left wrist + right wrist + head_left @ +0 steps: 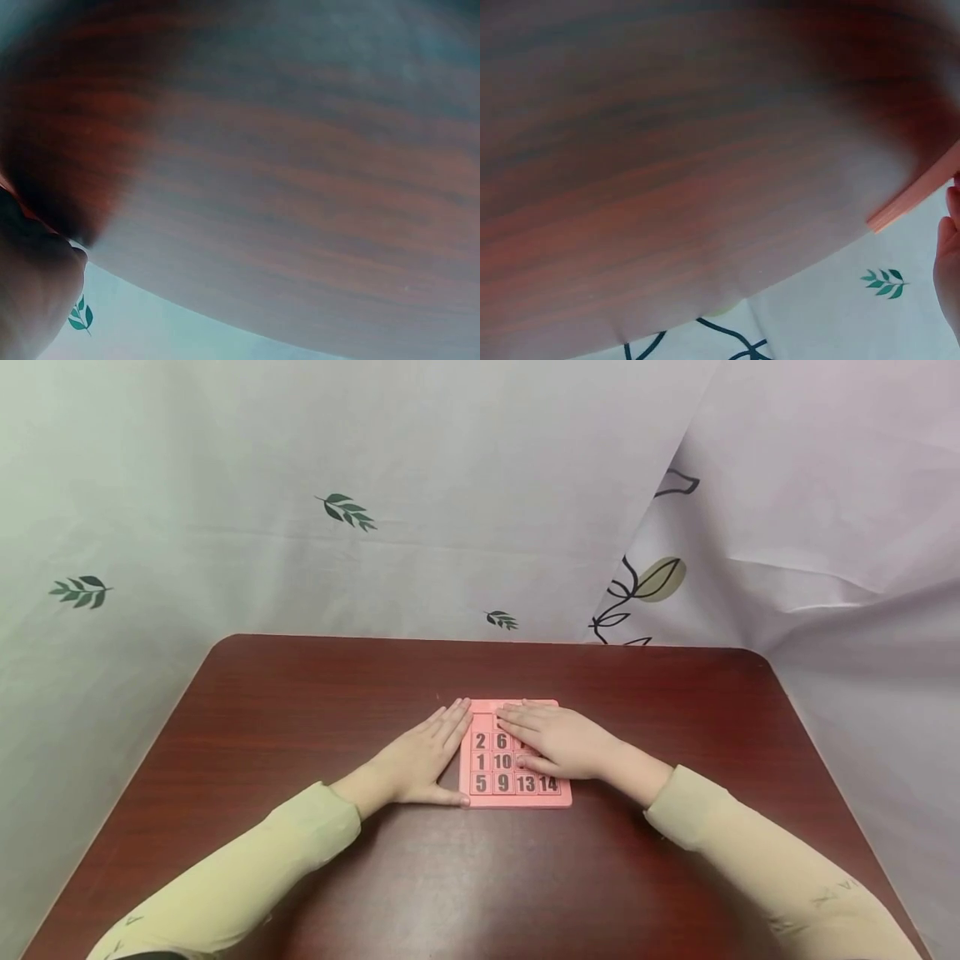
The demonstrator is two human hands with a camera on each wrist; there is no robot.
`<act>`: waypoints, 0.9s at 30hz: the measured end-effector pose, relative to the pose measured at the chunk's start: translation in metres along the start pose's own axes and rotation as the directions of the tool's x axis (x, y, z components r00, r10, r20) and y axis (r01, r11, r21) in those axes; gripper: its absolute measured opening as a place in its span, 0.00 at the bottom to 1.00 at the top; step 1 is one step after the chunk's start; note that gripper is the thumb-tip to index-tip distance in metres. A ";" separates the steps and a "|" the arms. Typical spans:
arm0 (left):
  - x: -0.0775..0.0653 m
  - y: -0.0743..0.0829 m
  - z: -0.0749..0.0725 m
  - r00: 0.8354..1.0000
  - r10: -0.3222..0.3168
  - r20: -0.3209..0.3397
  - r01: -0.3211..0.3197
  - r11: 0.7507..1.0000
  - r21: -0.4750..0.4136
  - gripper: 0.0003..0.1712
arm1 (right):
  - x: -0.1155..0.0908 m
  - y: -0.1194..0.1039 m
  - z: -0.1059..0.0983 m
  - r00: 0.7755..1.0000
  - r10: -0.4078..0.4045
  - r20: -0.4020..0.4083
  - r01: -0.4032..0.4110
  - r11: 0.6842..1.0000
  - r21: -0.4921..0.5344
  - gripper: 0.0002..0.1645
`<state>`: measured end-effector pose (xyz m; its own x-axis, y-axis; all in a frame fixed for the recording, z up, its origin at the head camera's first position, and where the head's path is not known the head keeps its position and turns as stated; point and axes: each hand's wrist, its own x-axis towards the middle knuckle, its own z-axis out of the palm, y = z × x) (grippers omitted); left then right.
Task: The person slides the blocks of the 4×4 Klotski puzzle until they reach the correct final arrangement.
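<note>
A pink sliding number puzzle (pixel 502 762) lies flat on the dark red-brown table in the head view. Its lower rows show black numbers such as 2, 6, 1, 10, 5, 9, 13 and 14; a plain pink square sits at its top left. Along the puzzle's left edge rests my left hand (pixel 420 762), fingers straight, with the thumb at the near left corner. My right hand (pixel 566 743) lies across the upper right tiles and hides several of them, fingers nearly straight. The right wrist view catches the puzzle's side edge (pixel 915 195) beside a few fingertips.
The wood-grained table (pixel 337 693) has rounded far corners. Pale curtains (pixel 450 485) with leaf prints hang behind it and along both sides. Light sleeves (pixel 247 860) cover both forearms.
</note>
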<state>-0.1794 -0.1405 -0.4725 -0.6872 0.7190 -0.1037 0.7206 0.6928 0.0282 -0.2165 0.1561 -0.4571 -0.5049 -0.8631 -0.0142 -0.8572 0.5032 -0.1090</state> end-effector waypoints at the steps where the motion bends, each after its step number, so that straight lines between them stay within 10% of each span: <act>1: 0.000 0.000 0.000 1.000 0.002 -0.002 -0.002 1.000 0.001 0.74 | 0.000 -0.001 0.000 1.000 -0.002 0.001 0.002 1.000 -0.003 0.40; 15: -0.001 -0.001 -0.001 1.000 0.006 0.004 -0.006 1.000 0.012 0.73 | 0.009 -0.024 0.007 0.986 -0.166 -0.018 0.166 0.986 -0.019 0.40; 27: -0.001 0.000 -0.001 1.000 0.011 -0.008 -0.011 1.000 0.003 0.75 | 0.024 -0.014 0.000 0.997 -0.074 0.038 0.075 0.997 -0.032 0.42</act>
<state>-0.1789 -0.1416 -0.4710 -0.6801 0.7269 -0.0956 0.7282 0.6848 0.0260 -0.2169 0.1281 -0.4562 -0.4358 -0.8990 -0.0440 -0.8956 0.4380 -0.0780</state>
